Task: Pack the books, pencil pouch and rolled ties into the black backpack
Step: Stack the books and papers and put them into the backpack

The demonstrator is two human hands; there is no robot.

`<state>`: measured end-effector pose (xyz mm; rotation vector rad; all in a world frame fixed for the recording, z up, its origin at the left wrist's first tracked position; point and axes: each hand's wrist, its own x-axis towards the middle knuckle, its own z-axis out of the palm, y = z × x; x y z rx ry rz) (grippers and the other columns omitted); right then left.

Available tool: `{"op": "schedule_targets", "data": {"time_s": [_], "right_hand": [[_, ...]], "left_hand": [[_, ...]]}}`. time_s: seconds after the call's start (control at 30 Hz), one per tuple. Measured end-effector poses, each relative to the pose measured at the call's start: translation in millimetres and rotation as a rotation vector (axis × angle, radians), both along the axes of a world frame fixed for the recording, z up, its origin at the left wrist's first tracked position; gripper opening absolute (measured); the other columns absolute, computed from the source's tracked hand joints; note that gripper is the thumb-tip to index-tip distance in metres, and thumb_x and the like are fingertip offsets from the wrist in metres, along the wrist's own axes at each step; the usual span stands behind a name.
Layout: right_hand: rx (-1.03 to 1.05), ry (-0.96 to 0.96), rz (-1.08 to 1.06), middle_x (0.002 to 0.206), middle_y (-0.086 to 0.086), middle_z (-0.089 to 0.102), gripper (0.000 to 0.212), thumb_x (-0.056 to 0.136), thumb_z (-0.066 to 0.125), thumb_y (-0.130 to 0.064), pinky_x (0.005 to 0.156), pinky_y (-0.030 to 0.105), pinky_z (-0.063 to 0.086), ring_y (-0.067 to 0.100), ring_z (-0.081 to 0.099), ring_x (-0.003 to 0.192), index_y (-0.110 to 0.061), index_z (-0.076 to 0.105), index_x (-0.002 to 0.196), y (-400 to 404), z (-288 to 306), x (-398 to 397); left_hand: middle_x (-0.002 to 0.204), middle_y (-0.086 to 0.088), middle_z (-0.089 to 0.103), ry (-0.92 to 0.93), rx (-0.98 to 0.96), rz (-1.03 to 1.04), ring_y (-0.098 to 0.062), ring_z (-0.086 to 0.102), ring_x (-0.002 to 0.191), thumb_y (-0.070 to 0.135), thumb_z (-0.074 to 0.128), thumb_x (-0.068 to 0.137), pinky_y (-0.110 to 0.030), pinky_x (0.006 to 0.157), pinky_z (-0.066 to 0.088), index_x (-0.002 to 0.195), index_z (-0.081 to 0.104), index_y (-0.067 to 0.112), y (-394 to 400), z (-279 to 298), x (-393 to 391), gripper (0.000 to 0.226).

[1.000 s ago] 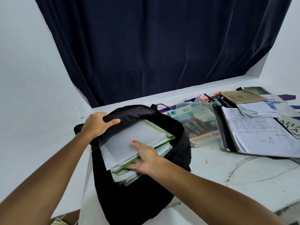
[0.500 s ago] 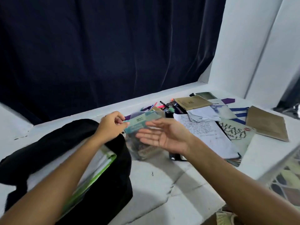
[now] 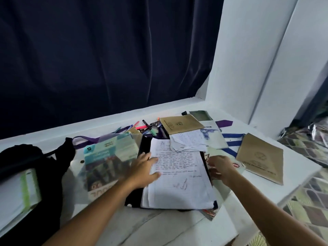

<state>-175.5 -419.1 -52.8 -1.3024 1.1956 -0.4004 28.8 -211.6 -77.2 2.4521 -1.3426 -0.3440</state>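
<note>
1. My left hand [image 3: 144, 170] lies flat, fingers straight, on the handwritten pages [image 3: 179, 176] of the open black folder [image 3: 144, 146]
2. My right hand [image 3: 221, 168] curls loosely at the folder's right edge; its grip I cannot tell
3. The black backpack [image 3: 35, 167] sits far left on the tabletop [image 3: 177, 226], books [image 3: 19, 194] already inside
4. A teal book [image 3: 108, 162] lies between backpack and folder

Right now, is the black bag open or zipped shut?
Open. The black backpack gapes at its mouth, and the white and green books inside it show.
</note>
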Motion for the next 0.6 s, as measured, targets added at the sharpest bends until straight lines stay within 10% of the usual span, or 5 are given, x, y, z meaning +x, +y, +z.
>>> {"op": "schedule_targets", "data": {"time_s": [0.13,0.23,0.37,0.6], "right_hand": [[-0.074,0.094,0.120,0.085,0.017,0.061,0.012,0.083,0.058,-0.002,0.068,0.036,0.045,0.029,0.055,0.075,0.002,0.067,0.090,-11,-10,12],[-0.135,0.175,0.235,0.083,0.013,0.059,0.009,0.085,0.059,-0.004,0.071,0.038,0.052,0.026,0.057,0.074,-0.002,0.063,0.093,-13,-10,20],[-0.216,0.330,0.366,0.082,0.016,0.060,0.020,0.084,0.063,0.000,0.071,0.039,0.057,0.027,0.060,0.071,0.006,0.064,0.103,-15,-9,20],[-0.001,0.338,0.458,0.060,0.015,0.061,0.014,0.091,0.063,-0.008,0.044,0.024,0.048,0.020,0.058,0.040,0.006,0.063,0.089,-22,10,14]], "left_hand": [[0.161,0.003,-0.017,-0.128,0.236,-0.072,-0.025,-0.018,0.149,0.082,0.026,0.083,-0.056,0.116,-0.001,0.154,0.012,0.037,2,-13,0,0.085],[0.162,-0.003,-0.017,-0.167,0.248,-0.085,-0.026,-0.015,0.149,0.096,-0.011,0.055,-0.053,0.117,-0.004,0.154,0.007,0.040,10,-21,0,0.115],[0.162,-0.002,-0.016,-0.210,0.241,-0.080,-0.024,-0.011,0.150,0.094,-0.012,0.057,-0.049,0.118,-0.001,0.153,0.005,0.041,18,-25,-1,0.112],[0.144,0.000,0.043,-0.255,0.205,-0.141,-0.017,0.039,0.126,0.092,-0.024,0.054,-0.039,0.103,0.033,0.133,0.054,0.040,10,8,13,0.123]]}}
